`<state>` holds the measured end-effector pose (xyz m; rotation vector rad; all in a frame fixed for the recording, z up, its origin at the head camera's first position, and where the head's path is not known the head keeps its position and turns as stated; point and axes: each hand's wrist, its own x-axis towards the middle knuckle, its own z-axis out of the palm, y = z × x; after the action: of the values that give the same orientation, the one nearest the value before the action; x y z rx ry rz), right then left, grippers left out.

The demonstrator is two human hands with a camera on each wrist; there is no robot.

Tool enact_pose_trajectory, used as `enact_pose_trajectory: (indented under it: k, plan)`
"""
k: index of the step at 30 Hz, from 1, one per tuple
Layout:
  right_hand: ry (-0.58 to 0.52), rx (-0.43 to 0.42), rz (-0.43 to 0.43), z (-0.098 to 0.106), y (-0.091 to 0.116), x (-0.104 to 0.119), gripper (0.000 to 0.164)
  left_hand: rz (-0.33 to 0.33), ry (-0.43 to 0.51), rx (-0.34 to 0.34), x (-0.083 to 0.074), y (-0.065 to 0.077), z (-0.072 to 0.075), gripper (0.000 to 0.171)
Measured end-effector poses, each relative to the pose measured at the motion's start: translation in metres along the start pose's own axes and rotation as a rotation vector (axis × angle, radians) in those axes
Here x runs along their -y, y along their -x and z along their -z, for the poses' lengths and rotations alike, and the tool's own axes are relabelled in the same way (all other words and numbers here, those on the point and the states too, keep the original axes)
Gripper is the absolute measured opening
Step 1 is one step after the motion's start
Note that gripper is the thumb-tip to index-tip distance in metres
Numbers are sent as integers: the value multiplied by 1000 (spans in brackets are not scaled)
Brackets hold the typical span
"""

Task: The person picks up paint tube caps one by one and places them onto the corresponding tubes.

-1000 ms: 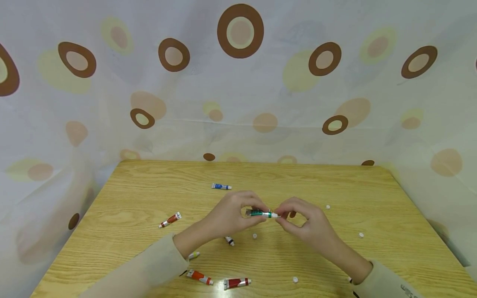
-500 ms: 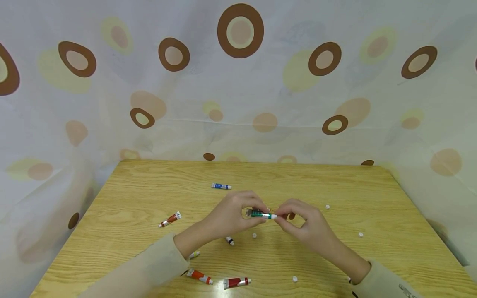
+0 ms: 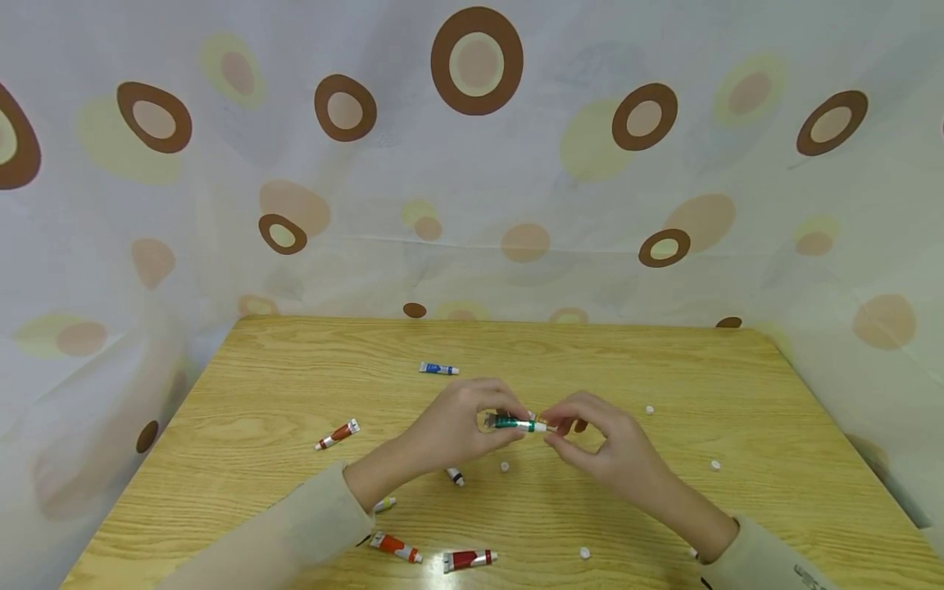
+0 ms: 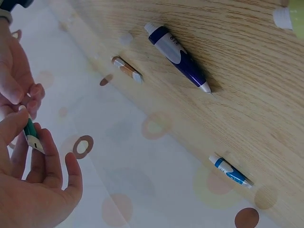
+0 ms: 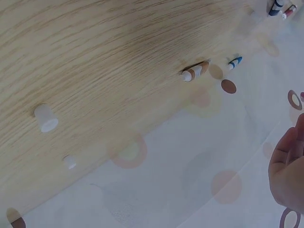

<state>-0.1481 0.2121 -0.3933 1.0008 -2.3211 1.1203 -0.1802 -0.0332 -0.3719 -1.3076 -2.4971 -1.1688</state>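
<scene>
Above the middle of the table, my left hand (image 3: pixel 465 419) holds a small green paint tube (image 3: pixel 512 423) between thumb and fingers. My right hand (image 3: pixel 601 430) has its thumb and forefinger pinched at the tube's white tip; the fingers partly cover that tip. In the left wrist view the left hand (image 4: pixel 35 178) grips the green tube (image 4: pixel 31 130), and the right hand (image 4: pixel 16 71) meets its upper end. Part of a hand (image 5: pixel 287 175) shows at the right edge of the right wrist view. An ochre paint tube (image 4: pixel 127 69) lies on the table beyond, mostly hidden in the head view.
Loose tubes lie about: blue (image 3: pixel 438 369), brown (image 3: pixel 337 434), black-ended (image 3: pixel 455 477), yellow (image 3: pixel 384 505), orange-red (image 3: pixel 396 547) and dark red (image 3: pixel 469 560). Several small white caps (image 3: pixel 505 467) are scattered, mostly to the right. Patterned cloth (image 3: pixel 472 188) hangs behind the wooden table (image 3: pixel 354 340).
Both hands stay in place round the green tube. The right fingertips shift slightly at its white tip, and more of that tip shows now than half a second ago.
</scene>
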Motion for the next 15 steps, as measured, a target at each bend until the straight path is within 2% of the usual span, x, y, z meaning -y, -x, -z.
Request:
enact_pose_trajectory:
  k: [8, 15]
  plan:
    - [-12, -14, 59, -4, 0, -1, 36, -25, 11, -14, 2, 1, -3, 13]
    - [-7, -6, 57, -8, 0, -2, 28, -27, -5, -8, 2, 2, -3, 12]
